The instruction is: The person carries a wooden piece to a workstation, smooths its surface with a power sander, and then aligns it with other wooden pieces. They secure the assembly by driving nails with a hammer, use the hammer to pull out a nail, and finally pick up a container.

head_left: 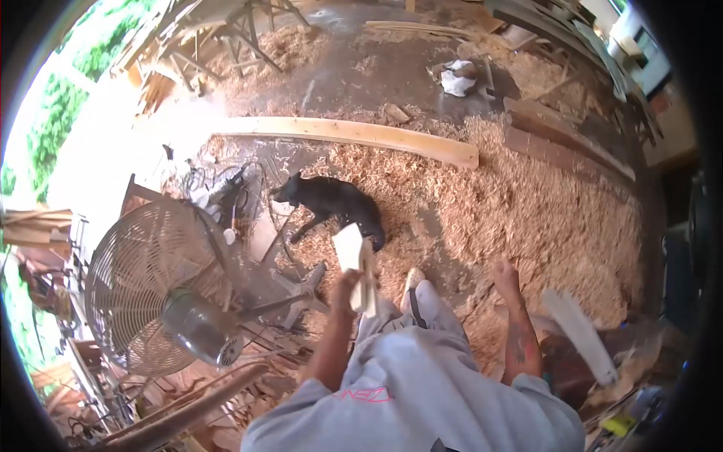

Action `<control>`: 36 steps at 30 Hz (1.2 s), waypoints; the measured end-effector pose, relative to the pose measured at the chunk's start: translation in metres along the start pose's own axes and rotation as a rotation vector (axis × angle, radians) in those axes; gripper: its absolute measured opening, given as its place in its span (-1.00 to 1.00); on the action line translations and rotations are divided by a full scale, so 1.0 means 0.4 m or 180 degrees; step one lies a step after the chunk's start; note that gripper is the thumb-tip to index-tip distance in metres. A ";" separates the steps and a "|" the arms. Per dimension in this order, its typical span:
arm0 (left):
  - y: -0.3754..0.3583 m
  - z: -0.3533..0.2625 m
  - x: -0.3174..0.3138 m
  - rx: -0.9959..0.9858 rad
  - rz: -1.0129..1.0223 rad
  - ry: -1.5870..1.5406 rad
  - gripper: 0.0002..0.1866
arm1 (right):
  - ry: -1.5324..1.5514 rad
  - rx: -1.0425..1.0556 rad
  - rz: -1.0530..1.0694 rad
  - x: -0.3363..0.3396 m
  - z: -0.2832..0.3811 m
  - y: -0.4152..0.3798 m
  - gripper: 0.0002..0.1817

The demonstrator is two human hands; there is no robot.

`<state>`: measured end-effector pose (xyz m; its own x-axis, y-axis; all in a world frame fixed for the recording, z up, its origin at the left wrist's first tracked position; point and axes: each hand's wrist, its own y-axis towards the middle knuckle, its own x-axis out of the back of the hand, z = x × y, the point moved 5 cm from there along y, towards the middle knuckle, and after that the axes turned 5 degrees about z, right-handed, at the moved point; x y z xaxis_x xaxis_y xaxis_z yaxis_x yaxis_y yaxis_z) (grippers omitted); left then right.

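My left hand (346, 289) is closed around a bundle of pale flat pieces (349, 248), held out in front of my legs. The pieces stick out above and below the fingers; their exact kind I cannot tell. On the other side my right hand (506, 277) is curled into a fist, with nothing showing in it, over the shavings-covered floor. Just beyond the pale pieces a black dog (339, 202) lies on the floor, partly overlapped by them in this view.
A large pedestal fan (162, 290) stands close on my left. Wood shavings (542, 233) cover much of the floor. A long beam (354, 135) lies across, past the dog. Cables (241, 181) tangle beside the fan, and a pale board (580, 335) leans at my right.
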<state>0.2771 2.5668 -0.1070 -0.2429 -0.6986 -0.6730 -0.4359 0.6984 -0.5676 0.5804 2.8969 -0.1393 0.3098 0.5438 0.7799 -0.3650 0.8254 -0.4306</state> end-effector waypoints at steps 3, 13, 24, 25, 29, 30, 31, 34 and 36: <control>0.114 -0.151 -0.082 -0.0365 -0.0123 0.0039 -0.45 | 0.0223 0.0478 -0.0084 0.154 0.231 0.207 -0.64; 0.523 -0.426 -0.066 -0.0892 -0.1010 -0.0911 -0.55 | -0.0748 0.1665 0.1572 0.104 0.822 0.753 -0.59; 0.698 -0.860 -0.067 -0.2187 -0.1713 -0.2002 -0.55 | -0.2655 0.1620 0.2432 0.034 0.777 1.348 -0.71; 0.698 -0.875 -0.025 -0.2335 -0.1583 -0.2174 -0.55 | -0.2751 0.1649 0.2536 0.012 0.825 1.364 -0.71; 0.668 -0.920 0.070 -0.3104 -0.2078 -0.2747 -0.56 | -0.3182 0.2151 0.2829 -0.108 1.088 1.464 -0.71; 0.659 -0.937 0.093 -0.3110 -0.2282 -0.2829 -0.55 | -0.3289 0.2328 0.2878 -0.151 1.176 1.492 -0.71; 0.664 -0.940 0.129 -0.3294 -0.2303 -0.2792 -0.54 | -0.3464 0.2560 0.2859 -0.190 1.287 1.509 -0.72; 0.684 -0.969 0.201 -0.3462 -0.2557 -0.2968 -0.48 | -0.4248 0.3411 0.2435 -0.276 1.742 1.528 -0.72; 0.688 -1.015 0.210 -0.3509 -0.2874 -0.2928 -0.52 | -0.3884 0.3532 0.1893 -0.434 1.981 1.737 -0.63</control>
<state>-0.2152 2.6371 -0.1271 0.7760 -0.1924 -0.6007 -0.5917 -0.5520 -0.5875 -0.4229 3.2562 -0.2141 -0.6650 -0.1375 0.7340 -0.7087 -0.1939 -0.6784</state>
